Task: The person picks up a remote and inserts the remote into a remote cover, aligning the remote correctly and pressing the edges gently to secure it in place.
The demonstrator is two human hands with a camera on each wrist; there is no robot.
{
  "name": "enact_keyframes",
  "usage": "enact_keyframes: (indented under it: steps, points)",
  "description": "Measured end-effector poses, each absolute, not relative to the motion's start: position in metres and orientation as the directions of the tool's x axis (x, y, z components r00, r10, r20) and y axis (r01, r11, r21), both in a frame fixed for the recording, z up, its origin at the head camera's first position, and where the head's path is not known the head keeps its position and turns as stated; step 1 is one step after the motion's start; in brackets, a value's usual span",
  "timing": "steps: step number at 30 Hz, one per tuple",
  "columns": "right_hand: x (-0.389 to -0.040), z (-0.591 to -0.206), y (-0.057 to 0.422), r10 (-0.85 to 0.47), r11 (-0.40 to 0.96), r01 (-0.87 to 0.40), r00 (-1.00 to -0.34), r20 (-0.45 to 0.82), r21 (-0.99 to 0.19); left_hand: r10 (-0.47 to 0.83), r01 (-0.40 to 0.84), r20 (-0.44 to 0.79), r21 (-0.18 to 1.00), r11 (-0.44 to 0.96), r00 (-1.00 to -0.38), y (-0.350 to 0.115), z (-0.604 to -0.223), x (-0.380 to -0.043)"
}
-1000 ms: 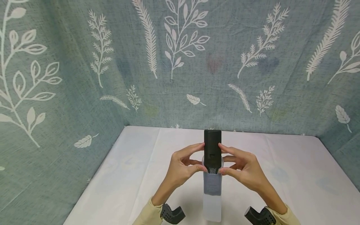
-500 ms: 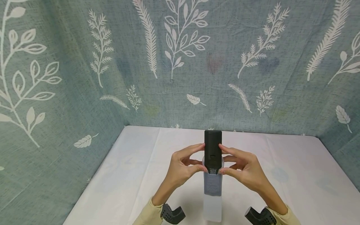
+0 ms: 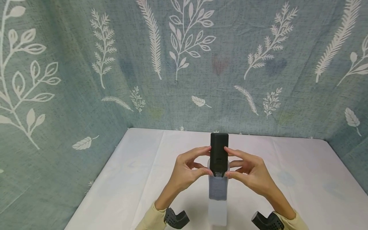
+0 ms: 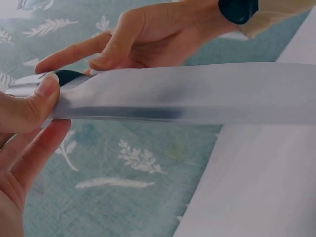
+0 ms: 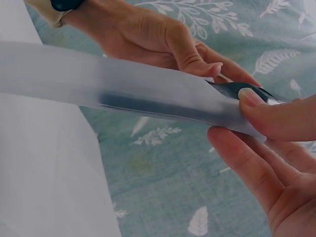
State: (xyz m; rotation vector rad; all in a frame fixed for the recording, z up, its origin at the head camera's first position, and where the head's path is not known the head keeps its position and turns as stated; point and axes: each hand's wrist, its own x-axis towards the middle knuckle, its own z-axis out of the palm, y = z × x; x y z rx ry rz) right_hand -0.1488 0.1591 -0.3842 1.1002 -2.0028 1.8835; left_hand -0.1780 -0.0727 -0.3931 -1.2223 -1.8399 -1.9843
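A black remote control (image 3: pixel 219 153), back side showing, is partly inside a long translucent sleeve (image 3: pixel 217 212). Its dark lower end shows through the sleeve, whose bottom stretch is pale. My left hand (image 3: pixel 190 166) and right hand (image 3: pixel 248 169) pinch the two edges at the sleeve's mouth, index fingers up along the remote, thumbs lower down. In the left wrist view the left thumb (image 4: pixel 45 89) presses by the sleeve's opening, fingers underneath. The right thumb (image 5: pixel 254 101) does the same in the right wrist view. The remote's front is hidden.
A white cloth covers the table (image 3: pixel 149 179). Behind and beside it hangs a green curtain (image 3: pixel 172 105) with white leaf prints. Black wrist cameras (image 3: pixel 176 219) sit on both forearms, over pale yellow sleeves.
The remote control, sleeve and hands have shifted very slightly to the right in the head view, along with a small shift of the whole view. Both hands keep their hold.
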Motion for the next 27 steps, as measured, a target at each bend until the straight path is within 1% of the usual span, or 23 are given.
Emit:
enact_keyframes:
  steps: [7,9,12,16,19,27]
  points:
    - [-0.1495,-0.3819,0.1615,-0.468,-0.112,-0.543,-0.710,0.526,-0.832,0.506,0.562,0.612,0.781,-0.270,-0.607,-0.0747,-0.3904,-0.1796]
    - [-0.1497,-0.3819,0.1618,-0.483,-0.131,-0.535,-0.701,0.525,-0.835,0.532,0.545,0.600,0.790,-0.279,-0.598,-0.0753,-0.3889,-0.1792]
    - [-0.1499,-0.3819,0.1622,-0.480,-0.143,-0.520,-0.708,0.518,-0.842,0.556,0.533,0.586,0.799,-0.276,-0.590,-0.0758,-0.3885,-0.1799]
    - [-0.1489,-0.3820,0.1613,-0.448,-0.113,-0.499,-0.746,0.493,-0.859,0.550,0.551,0.585,0.796,-0.250,-0.596,-0.0761,-0.3894,-0.1813]
    - [-0.1488,-0.3824,0.1604,-0.434,-0.108,-0.503,-0.752,0.496,-0.857,0.529,0.576,0.600,0.783,-0.235,-0.600,-0.0759,-0.3899,-0.1822]
    - [-0.1495,-0.3816,0.1593,-0.421,-0.128,-0.591,-0.695,0.583,-0.796,0.484,0.614,0.647,0.748,-0.253,-0.588,-0.0736,-0.3889,-0.1824]
